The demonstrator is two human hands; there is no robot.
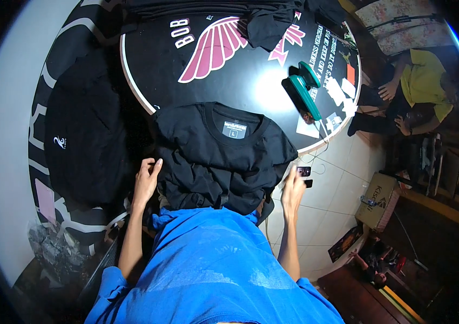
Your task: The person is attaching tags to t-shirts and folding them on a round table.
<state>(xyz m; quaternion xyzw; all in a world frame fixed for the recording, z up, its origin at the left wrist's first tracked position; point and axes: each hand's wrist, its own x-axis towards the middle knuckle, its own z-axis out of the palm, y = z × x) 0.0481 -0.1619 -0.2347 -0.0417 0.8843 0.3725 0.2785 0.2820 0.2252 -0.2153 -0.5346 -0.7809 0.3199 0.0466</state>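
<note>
A black short-sleeved T-shirt (218,156) lies with its round neckline and white neck label up, its upper part on the round black table (224,89) and its bunched lower part toward my lap. My left hand (146,181) is at the shirt's left edge, thumb and fingers apart, holding nothing I can see. Beside the right edge is my right hand (293,189); its fingers are blurred and I cannot tell whether they hold anything. Farther off on the right of the table rests a green handheld appliance (303,93), shaped like a garment steamer, with a pale cord.
Black garments (186,9) are stacked at the table's far edge. A dark garment heap (86,135) sits left. Papers (335,93) lie near the right rim. A person in a yellow top (424,81) sits right; another person (375,264) is farther back, near a cardboard box (378,202).
</note>
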